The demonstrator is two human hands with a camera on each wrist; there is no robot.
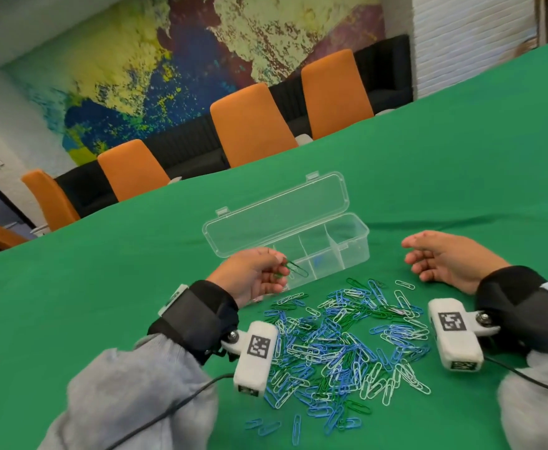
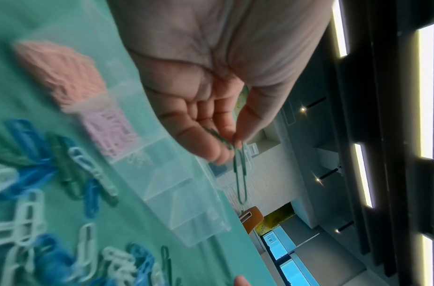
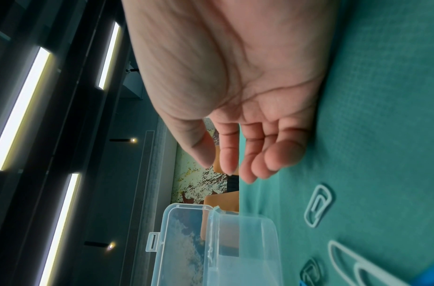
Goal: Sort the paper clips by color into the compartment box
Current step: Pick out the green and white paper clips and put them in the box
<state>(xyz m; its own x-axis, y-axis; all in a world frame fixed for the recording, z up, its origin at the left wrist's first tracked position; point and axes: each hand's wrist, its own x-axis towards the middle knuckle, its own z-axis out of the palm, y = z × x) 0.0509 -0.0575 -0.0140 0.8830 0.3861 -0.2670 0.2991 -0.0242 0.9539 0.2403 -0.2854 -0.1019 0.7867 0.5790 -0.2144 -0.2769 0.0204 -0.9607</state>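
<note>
The left hand (image 1: 253,277) pinches a green paper clip (image 1: 297,269) between thumb and fingertips, its grip narrow on the wire, holding it over the near left end of the clear compartment box (image 1: 347,251). The box stands on the green bench (image 1: 461,177) with its lid (image 1: 276,216) open toward the far side. The right hand (image 1: 445,259) rests to the right of the box, grip wide and holding nothing. A pile of blue, white and green clips (image 1: 341,345) lies near, between the wrists.
</note>
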